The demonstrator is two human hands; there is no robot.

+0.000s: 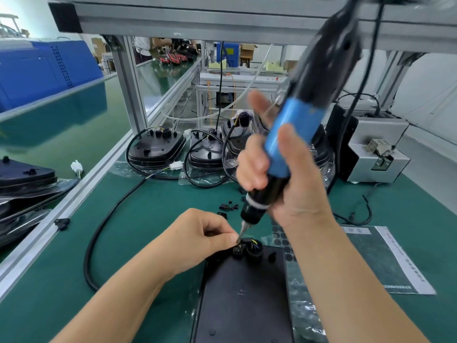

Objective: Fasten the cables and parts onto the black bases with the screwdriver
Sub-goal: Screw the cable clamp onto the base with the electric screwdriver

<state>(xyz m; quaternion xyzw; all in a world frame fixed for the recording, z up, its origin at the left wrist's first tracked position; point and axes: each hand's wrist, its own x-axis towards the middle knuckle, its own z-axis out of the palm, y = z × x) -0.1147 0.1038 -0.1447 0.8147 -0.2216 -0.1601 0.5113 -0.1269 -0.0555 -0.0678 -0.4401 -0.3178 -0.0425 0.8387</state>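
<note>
The right hand (277, 174) grips the blue screwdriver (291, 134), its tip on a small clamp (238, 250) at the black base's (244, 293) far edge, while the left hand's (197, 240) fingertips pinch at that tip, beside the cable (103, 233).

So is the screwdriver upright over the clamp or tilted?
Tilted. The screwdriver leans up and to the right in the right hand, its bit tip down at the small clamp on the black base.
</note>
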